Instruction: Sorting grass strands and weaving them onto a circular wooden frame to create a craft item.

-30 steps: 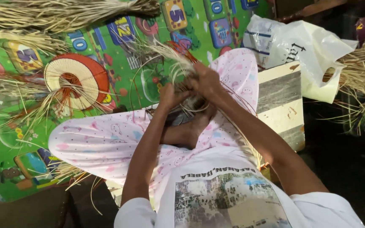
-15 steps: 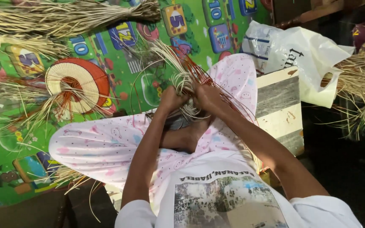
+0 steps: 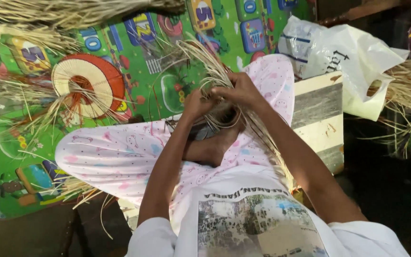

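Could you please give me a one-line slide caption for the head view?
Both hands bend pale straw strands above crossed legs, beside a half-woven round piece.

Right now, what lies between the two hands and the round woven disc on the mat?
Head view: between the hands and the round woven disc lies green play mat, crossed by loose straw strands.

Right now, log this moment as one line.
left hand: gripping straw strands | right hand: gripping same strands | beside: round woven piece on play mat
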